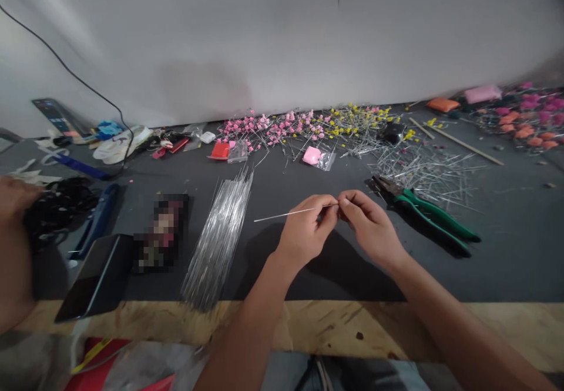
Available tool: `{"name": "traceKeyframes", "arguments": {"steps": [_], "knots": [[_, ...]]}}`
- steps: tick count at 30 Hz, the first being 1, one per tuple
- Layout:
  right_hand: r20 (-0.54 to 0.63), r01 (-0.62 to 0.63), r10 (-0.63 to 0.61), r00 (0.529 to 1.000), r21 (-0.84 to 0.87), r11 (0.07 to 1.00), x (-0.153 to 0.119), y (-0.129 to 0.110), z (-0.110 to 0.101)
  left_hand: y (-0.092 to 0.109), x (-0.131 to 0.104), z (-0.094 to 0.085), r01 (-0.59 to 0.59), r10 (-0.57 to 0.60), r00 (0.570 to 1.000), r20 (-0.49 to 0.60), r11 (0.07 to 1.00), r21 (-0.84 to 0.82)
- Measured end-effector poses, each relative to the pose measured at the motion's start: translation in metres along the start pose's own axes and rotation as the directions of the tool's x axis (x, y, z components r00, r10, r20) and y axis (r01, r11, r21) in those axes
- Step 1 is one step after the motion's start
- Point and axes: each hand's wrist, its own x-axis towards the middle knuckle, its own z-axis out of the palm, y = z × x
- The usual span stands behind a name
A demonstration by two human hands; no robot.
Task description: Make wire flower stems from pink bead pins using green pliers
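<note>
My left hand [307, 226] pinches a thin metal wire [277, 216], whose free end sticks out to the left. My right hand [369, 226] meets it fingertip to fingertip, closed at the wire's other end; whatever sits between those fingertips is hidden. Left of my hands lies a bundle of straight silvery wires [219, 238] on the dark table top [273, 279]. Pliers with green and black handles [429, 217] rest to the right, jaws pointing up and left. Behind them spreads a loose heap of cut wires [423, 170].
Along the wall lie pink-tipped wires [273, 125], yellow-tipped wires [359, 122], a pink clay packet [314, 156] and a red packet [220, 150]. A wooden stick [469, 144] lies at right. At left are a phone [94, 279], a blue cutter [94, 220] and another person's hand [17, 197].
</note>
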Motion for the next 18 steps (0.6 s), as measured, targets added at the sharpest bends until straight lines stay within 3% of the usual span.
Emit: {"name": "traceKeyframes", "arguments": {"steps": [5,11,15,18], "knots": [[0.056,-0.046,0.044,0.997,0.034,0.998,0.004,0.0,-0.002,-0.001,0.001,0.001,0.109,-0.106,0.994,0.026,0.989,-0.102],[0.012,0.063,-0.062,0.998,-0.139,0.988,0.006,0.002,-0.005,-0.006,0.002,0.003,0.29,-0.266,0.957,0.115,0.892,-0.348],[0.005,0.054,-0.056,0.998,-0.36,0.931,0.006,0.0,-0.009,-0.008,0.002,0.001,0.314,-0.29,0.949,0.122,0.894,-0.321],[0.021,0.016,-0.009,1.0,-0.407,0.913,0.006,-0.002,-0.012,-0.008,0.002,-0.001,0.322,-0.293,0.946,0.14,0.905,-0.278]]}}
